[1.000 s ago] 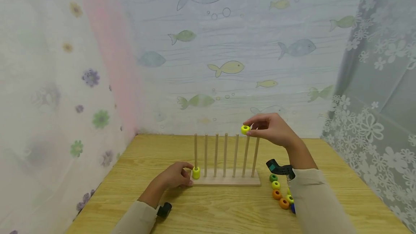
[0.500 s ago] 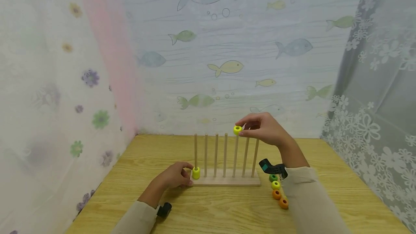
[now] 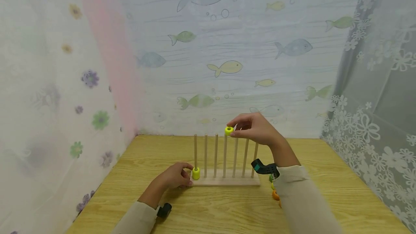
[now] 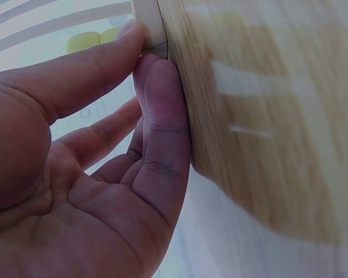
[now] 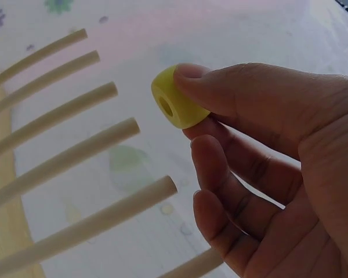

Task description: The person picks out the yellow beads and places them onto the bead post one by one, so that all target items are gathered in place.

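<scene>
My right hand (image 3: 255, 128) pinches a yellow bead (image 3: 229, 130) between thumb and fingertips. In the head view the bead overlaps the top of a middle peg; the right wrist view shows its hole (image 5: 165, 106) turned toward the peg tips, with a gap between. The wooden peg rack (image 3: 224, 182) has several upright pegs in a row. Yellow beads (image 3: 196, 173) sit at the foot of its leftmost peg. My left hand (image 3: 173, 176) grips the left end of the rack's base (image 4: 151, 26), thumb on top and fingers against the end, close to the tabletop.
Orange beads (image 3: 276, 195) and a green bead (image 3: 271, 178) lie on the wooden table (image 3: 201, 212) right of the rack, partly hidden behind my right sleeve (image 3: 302, 194). A curtain with fish (image 3: 227, 67) hangs behind the table, and flowered sheets flank it.
My right hand has moved left above the peg tops with the yellow bead, passing from the right-hand pegs to a middle one. Its sleeve now covers more loose beads. My left hand stays put.
</scene>
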